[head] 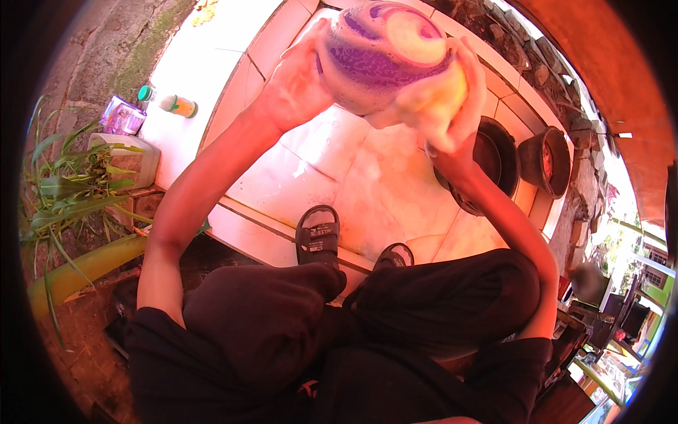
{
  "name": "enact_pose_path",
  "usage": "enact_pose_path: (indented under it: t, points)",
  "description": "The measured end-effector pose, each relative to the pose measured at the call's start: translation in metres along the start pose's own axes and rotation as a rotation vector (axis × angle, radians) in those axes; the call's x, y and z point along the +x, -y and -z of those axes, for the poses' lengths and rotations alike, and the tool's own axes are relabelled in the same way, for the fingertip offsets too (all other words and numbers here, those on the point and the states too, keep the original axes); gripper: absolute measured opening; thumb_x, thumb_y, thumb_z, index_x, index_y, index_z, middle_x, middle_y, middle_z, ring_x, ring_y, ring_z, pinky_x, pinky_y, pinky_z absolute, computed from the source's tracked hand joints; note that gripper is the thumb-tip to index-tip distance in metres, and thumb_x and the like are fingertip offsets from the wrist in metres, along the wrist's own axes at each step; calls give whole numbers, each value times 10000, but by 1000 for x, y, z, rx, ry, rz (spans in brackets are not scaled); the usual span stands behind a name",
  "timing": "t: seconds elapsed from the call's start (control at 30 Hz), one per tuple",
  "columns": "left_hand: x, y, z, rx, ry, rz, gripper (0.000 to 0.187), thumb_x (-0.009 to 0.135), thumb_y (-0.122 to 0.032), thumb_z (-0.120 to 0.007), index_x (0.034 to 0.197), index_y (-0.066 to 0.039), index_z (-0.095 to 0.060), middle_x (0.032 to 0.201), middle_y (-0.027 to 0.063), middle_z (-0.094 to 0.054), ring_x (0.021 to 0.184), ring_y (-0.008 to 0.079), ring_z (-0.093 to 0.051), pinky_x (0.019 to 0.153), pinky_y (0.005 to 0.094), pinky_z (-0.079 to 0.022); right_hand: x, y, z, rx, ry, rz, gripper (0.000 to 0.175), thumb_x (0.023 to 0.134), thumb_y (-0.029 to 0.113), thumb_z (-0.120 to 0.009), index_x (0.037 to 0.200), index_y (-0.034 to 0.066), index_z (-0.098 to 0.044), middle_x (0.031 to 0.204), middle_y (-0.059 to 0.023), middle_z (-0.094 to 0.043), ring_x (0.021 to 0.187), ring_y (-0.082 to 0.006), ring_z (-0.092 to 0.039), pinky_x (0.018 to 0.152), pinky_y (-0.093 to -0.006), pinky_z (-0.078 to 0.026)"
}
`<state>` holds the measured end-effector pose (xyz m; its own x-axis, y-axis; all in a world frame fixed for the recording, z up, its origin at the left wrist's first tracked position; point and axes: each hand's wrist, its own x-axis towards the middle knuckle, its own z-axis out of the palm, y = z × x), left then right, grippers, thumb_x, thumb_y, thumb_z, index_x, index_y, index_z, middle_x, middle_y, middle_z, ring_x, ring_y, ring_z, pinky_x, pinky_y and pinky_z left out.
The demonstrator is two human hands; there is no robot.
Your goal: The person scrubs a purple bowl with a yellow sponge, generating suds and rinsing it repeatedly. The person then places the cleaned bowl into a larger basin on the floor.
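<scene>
A round purple vessel (pixel 365 66), coated in white suds, is held up at the top of the view. A round ring, likely its base, faces up and away from me. My left hand (pixel 304 85) grips its left side, with the fingertips partly hidden behind it. Against the right side my right hand (pixel 466 95) presses a foamy yellow piece (pixel 456 87) that looks like a sponge. Suds cover much of that hand, so its exact grip is blurred. Both arms reach forward over a wet tiled floor (pixel 318 143).
Right of my right forearm stand a dark basin (pixel 495 151) and a dark bucket (pixel 551 161). On the left ledge are a bottle with an orange label (pixel 183 106), a purple packet (pixel 123 115) and a plant (pixel 69 188). My sandalled feet (pixel 318 236) rest at the tiles' near edge.
</scene>
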<state>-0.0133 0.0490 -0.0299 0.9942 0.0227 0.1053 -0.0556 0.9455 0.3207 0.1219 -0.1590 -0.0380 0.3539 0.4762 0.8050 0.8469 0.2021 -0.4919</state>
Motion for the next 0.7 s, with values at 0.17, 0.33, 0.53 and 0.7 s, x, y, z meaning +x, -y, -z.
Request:
enact_pose_path:
  t: [0.17, 0.33, 0.53, 0.7]
  points:
    - [-1, -2, 4, 217, -104, -15, 237, 1091, -256, -404, 1207, -87, -521, 1169, 26, -611, 1091, 139, -588, 1016, 307, -466, 15, 20, 12, 393, 14, -619, 665, 887, 284, -715, 1416, -10, -437, 1134, -111, -654, 996, -160, -629, 835, -306, -535]
    - [-3, 9, -14, 413, -116, -44, 202, 1080, -223, -433, 1205, -82, -507, 1124, 5, -582, 1040, 104, -581, 930, 292, -511, 29, 25, 16, -28, 208, -35, 599, 821, 198, -718, 1347, -24, -537, 1197, -175, -662, 1105, -273, -637, 900, -354, -526]
    - [-3, 9, -15, 424, -257, -52, 253, 1072, -302, -469, 1195, -95, -547, 1109, -7, -603, 1014, 94, -586, 896, 290, -522, 17, 15, 15, 297, 101, -398, 458, 840, 206, -705, 1243, 11, -614, 1093, -130, -665, 975, -208, -663, 768, -318, -560]
    - [-9, 14, -23, 535, -342, -5, 329, 1057, -318, -504, 1267, -69, -550, 1223, 2, -596, 1109, 113, -580, 984, 300, -480, 20, 34, 18, 479, 66, -1026, 371, 938, 345, -579, 1107, 16, -612, 755, -28, -587, 559, -101, -531, 484, -244, -386]
